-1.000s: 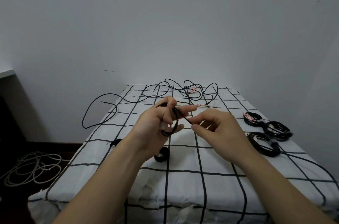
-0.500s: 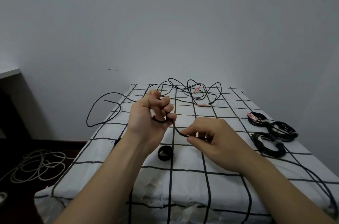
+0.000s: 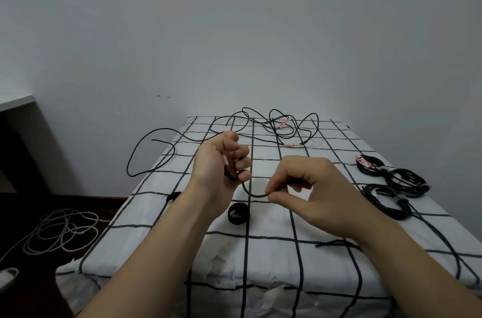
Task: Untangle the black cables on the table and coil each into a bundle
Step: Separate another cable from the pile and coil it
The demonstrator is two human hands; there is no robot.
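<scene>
Head view: our left hand (image 3: pixel 219 169) has clenched round the cable (image 3: pixel 254 194) loops above the table (image 3: pixel 287 252) centre. Our right hand (image 3: pixel 307 187) pinches the slack, now drawn lower, so another turn is forming.

left hand (image 3: pixel 219 169) gripping black cable (image 3: pixel 251 193), right hand (image 3: pixel 300 192) pinching it, checked table (image 3: pixel 287 252)
</scene>
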